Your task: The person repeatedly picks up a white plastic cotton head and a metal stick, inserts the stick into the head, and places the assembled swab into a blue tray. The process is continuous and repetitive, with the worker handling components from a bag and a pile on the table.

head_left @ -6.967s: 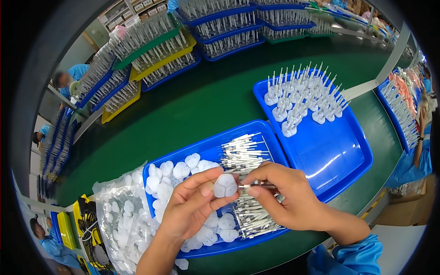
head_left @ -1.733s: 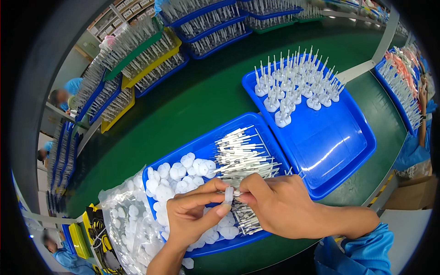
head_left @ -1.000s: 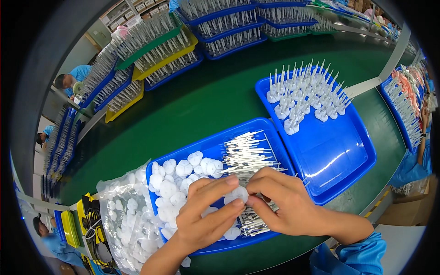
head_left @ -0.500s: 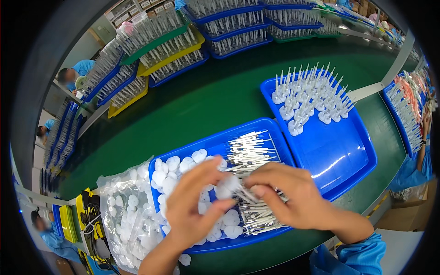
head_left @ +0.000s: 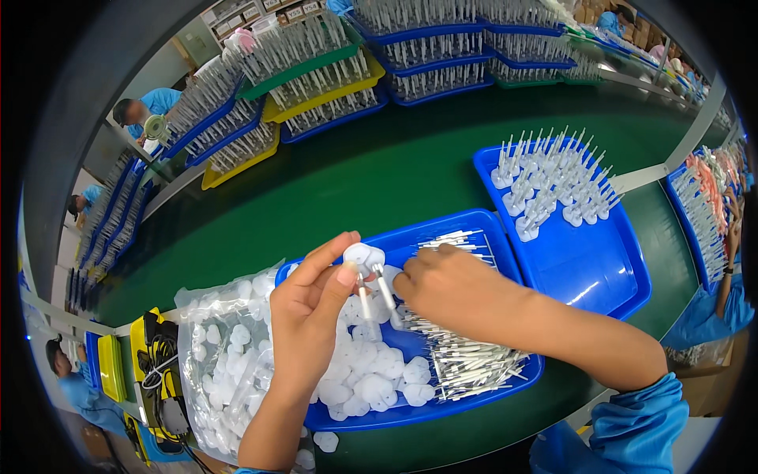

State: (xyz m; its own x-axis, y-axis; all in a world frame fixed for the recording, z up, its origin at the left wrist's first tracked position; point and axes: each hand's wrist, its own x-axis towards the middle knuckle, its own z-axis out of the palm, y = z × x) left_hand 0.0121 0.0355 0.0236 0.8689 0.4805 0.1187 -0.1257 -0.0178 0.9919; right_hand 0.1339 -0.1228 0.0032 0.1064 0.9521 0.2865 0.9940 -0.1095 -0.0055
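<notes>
My left hand (head_left: 304,316) pinches a white, lobed plastic disc (head_left: 363,254) between thumb and fingers. Two pale rods (head_left: 384,286) hang from its underside, pointing down. My right hand (head_left: 454,288) is closed just right of these rods, its fingertips curled out of sight; whether anything is in them is hidden. Below both hands lies a blue tray (head_left: 474,409). Its left part holds a heap of loose white discs (head_left: 371,383), and its right part a pile of thin white rods (head_left: 474,363) with metallic-looking parts.
Another blue tray (head_left: 592,272) at right holds upright disc-and-rod pieces (head_left: 553,182) in its far part. A clear bag of discs (head_left: 229,371) lies at left, beside black cables (head_left: 162,363). Stacked trays (head_left: 332,99) line the far side. Co-workers (head_left: 154,103) sit beyond.
The disc, blurred between both hands before, has risen and moved left in my left hand, rods now hanging down. My right hand has moved up and left. The view has shifted slightly.
</notes>
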